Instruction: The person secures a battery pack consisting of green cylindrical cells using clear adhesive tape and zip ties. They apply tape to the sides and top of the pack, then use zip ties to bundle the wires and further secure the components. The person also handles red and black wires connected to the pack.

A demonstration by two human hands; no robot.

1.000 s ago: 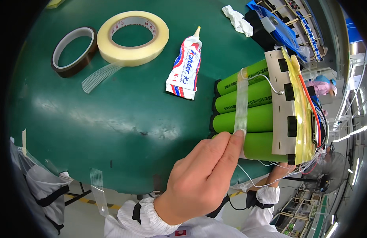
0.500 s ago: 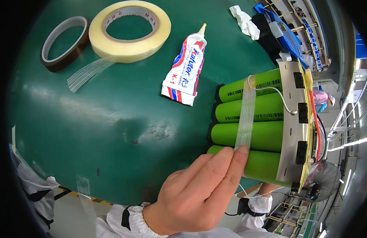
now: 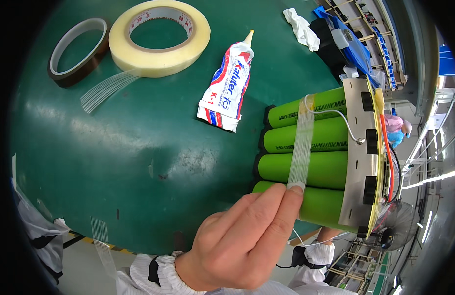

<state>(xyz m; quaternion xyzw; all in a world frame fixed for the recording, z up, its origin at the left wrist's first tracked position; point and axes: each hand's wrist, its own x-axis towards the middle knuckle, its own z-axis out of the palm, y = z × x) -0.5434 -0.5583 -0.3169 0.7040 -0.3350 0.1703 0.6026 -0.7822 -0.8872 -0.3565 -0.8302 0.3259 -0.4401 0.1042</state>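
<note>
A battery pack [image 3: 306,169] of green cylindrical cells stands at the right, with black holders at the cell ends and a metal strip [image 3: 353,167] on its right side. Clear filament tape [image 3: 301,142] runs down across the cells. My left hand [image 3: 237,236] is closed, its fingertips pressing the tape's lower part against the lowest visible cell. A white wire [image 3: 335,112] curves over the top cell to the metal strip. Of my right hand, only the wrist [image 3: 328,235] shows below the pack; its fingers are hidden behind it.
A large roll of filament tape [image 3: 198,51] and a brown tape roll [image 3: 55,76] lie at the far left of the green table [image 3: 99,162]. A glue tube [image 3: 227,88] lies mid-table. Crumpled tissue [image 3: 302,30] is beyond. A tape strip [image 3: 101,238] hangs off the near edge.
The pack and table items appear slightly further left as the view shifts. My left fingertips stay on the tape at about the same place.
</note>
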